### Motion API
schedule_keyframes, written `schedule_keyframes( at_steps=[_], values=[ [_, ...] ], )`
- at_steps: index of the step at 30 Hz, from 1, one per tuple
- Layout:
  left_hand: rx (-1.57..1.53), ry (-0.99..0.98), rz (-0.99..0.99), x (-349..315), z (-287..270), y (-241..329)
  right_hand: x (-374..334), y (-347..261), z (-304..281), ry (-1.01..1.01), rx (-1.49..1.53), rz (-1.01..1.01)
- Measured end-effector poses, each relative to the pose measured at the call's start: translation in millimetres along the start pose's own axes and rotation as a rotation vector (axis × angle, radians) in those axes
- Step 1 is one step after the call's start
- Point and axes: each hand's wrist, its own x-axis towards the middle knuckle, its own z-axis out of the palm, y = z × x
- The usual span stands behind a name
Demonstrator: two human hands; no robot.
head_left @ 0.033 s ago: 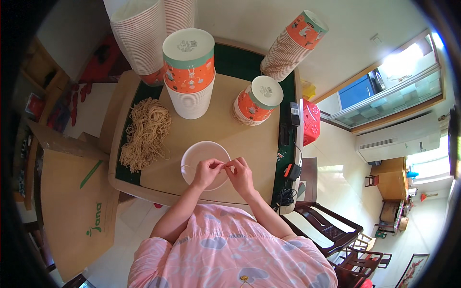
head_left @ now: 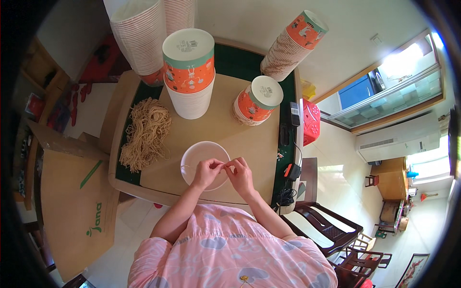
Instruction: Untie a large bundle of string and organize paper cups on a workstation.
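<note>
A round white paper tub point(head_left: 205, 146) stands with its mouth up near the table's front edge. Over its near right side, my left hand point(head_left: 206, 174) and my right hand point(head_left: 240, 174) meet, thumbs and forefingers pinched together. Whatever lies between the fingertips is too small to make out. Inside the tub's left wall, a short pale line like a piece of string shows. A tangled heap of tan string point(head_left: 146, 129) lies on the left of the table.
Behind the tub, a tall upside-down stack of orange and white paper tubs point(head_left: 192, 91) stands beside a shorter stack point(head_left: 257, 105). More stacked tubs point(head_left: 293, 45) rise at the back. Black cables and an adapter point(head_left: 289, 173) line the right edge. A cardboard box point(head_left: 77, 201) stands left.
</note>
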Motion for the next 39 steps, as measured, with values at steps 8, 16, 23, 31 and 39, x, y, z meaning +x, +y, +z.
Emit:
schedule_keyframes(
  at_steps=[8, 16, 23, 31, 39],
  values=[
    [-0.034, 0.022, -0.034, 2, 3, -5, 2, 0, 0, -0.016, 0.126, -0.011],
    [-0.062, 0.028, -0.042, 3, 2, -8, 4, 4, 2, -0.030, 0.142, 0.014],
    [-0.024, 0.064, -0.035, 5, 3, -7, 6, 4, 3, -0.023, 0.106, -0.037],
    [-0.061, 0.072, -0.052, 8, 12, -6, 6, 8, 5, -0.010, 0.094, -0.033],
    [-0.115, 0.082, -0.128, 11, 17, -9, 5, 10, 3, 0.006, 0.072, -0.065]
  ],
)
